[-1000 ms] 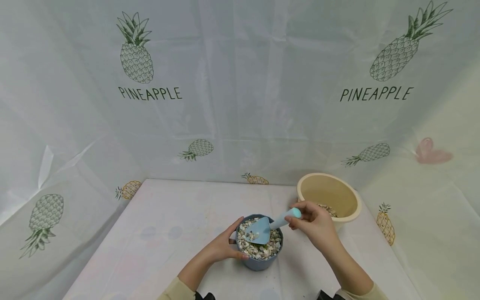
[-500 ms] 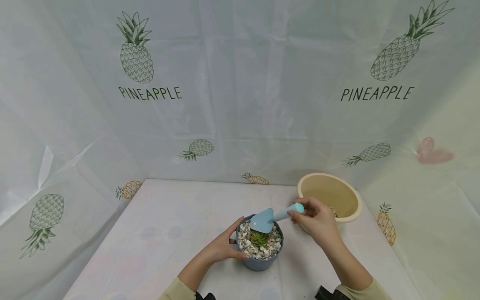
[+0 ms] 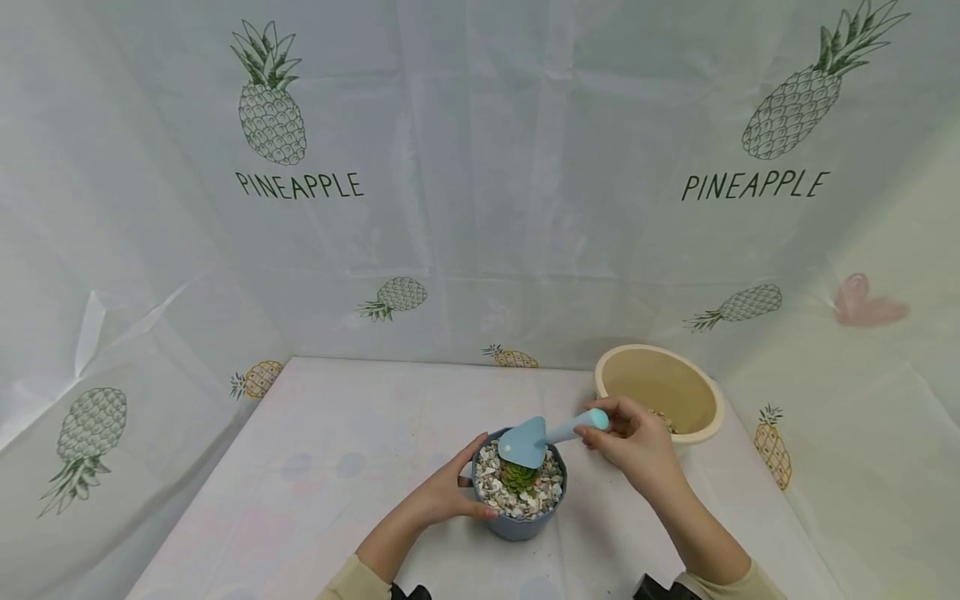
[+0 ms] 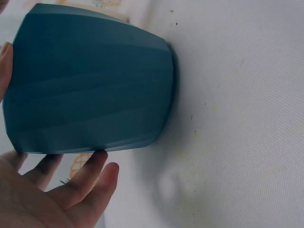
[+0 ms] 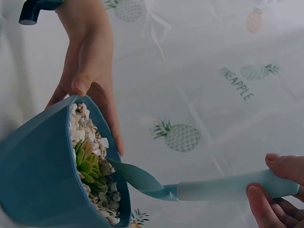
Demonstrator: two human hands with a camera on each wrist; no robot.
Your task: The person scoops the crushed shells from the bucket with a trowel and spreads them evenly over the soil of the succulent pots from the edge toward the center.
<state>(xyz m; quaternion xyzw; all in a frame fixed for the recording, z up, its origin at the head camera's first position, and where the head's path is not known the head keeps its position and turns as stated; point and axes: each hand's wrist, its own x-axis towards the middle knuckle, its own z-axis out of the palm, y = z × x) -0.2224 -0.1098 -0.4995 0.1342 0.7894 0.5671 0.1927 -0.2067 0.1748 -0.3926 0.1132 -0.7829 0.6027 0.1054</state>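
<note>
A blue flowerpot [image 3: 517, 528] stands on the table, filled with pale pebbles [image 3: 487, 487] around a green succulent [image 3: 517, 477]. My left hand [image 3: 442, 497] grips the pot from its left side, thumb at the near rim and fingers round the far side, as the left wrist view also shows. My right hand [image 3: 633, 442] pinches the handle of a light blue trowel [image 3: 525, 442] near its end. The blade is over the far part of the pot, its tip close to the pebbles behind the succulent [image 5: 88, 166] in the right wrist view.
A cream tub [image 3: 716, 417] with some pebbles [image 3: 663, 421] in it stands behind my right hand, at the table's back right. Pineapple-printed sheeting [image 3: 480, 208] rises behind and beside the table [image 3: 360, 417]. Small specks lie on the tabletop near the pot.
The trowel blade has moved back and up off the middle of the pot, and the pebbles on it are gone. The succulent now shows. My left hand has stayed on the pot.
</note>
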